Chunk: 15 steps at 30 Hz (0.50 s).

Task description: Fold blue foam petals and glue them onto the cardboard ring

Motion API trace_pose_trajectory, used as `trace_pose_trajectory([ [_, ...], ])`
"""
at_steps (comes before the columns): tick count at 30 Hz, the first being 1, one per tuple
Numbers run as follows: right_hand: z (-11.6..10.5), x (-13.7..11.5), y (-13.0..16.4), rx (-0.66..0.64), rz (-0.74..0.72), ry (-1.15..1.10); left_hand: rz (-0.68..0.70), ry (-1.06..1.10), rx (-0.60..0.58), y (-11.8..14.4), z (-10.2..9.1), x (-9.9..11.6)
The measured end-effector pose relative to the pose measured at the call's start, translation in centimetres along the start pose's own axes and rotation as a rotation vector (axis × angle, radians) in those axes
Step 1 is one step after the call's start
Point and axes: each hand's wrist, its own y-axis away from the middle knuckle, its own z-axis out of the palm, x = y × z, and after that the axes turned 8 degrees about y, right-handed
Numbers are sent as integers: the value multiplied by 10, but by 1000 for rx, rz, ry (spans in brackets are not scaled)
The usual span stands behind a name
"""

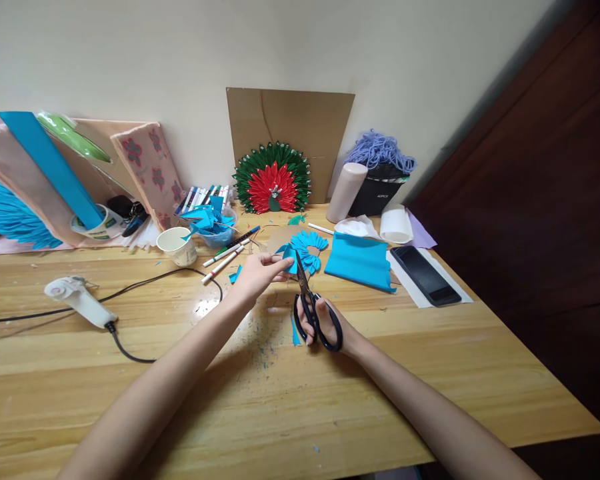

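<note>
Between the fingertips of my left hand point(263, 275) is a small piece of blue crepe paper point(291, 259). My right hand point(325, 320) grips black-handled scissors point(305, 283), thumb and fingers through the loops. Their blades point up and away, right beside the blue piece; whether they touch it I cannot tell. Just behind my hands lies a ring of blue paper petals point(311, 250) on a piece of cardboard. A folded blue crepe sheet point(359, 261) rests to the right of it. A narrow blue scrap point(295, 330) lies on the table near the scissors' handles.
A white glue gun point(80, 301) with a black cord lies at left. Behind it stand a paper cup point(177, 247) and a bowl of blue scraps point(215, 235). A green-and-red petal fan point(273, 179) leans on cardboard at the back. A phone point(425, 275) lies at right.
</note>
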Motion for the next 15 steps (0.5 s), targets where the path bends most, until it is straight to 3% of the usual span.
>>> trace_pose_trajectory([
  [15, -2, 1, -1, 44, -18, 69, -13, 38, -7, -1, 0, 0],
])
